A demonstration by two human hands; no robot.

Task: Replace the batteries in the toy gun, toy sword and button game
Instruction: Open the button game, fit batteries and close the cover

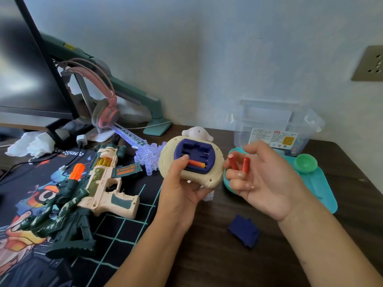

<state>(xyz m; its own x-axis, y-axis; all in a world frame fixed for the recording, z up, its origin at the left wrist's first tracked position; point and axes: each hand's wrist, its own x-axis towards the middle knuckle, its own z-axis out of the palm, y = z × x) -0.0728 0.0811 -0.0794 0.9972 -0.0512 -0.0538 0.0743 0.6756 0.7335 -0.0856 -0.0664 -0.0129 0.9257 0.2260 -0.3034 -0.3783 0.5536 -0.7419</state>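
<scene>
My left hand grips the cream button game back side up, above the desk. Its dark blue battery compartment is uncovered, and one orange battery lies in the lowest slot under my left thumb. Just right of the game, my right hand pinches two red batteries. The blue compartment cover lies on the desk below my hands. The toy gun rests on the printed mat at the left. The clear toy sword lies behind the game, partly hidden.
A teal tray with a green bowl sits at the right, and a clear plastic box stands behind it. Monitor, pink headphones, crumpled tissue and cables crowd the back left. The dark desk edge runs along the right.
</scene>
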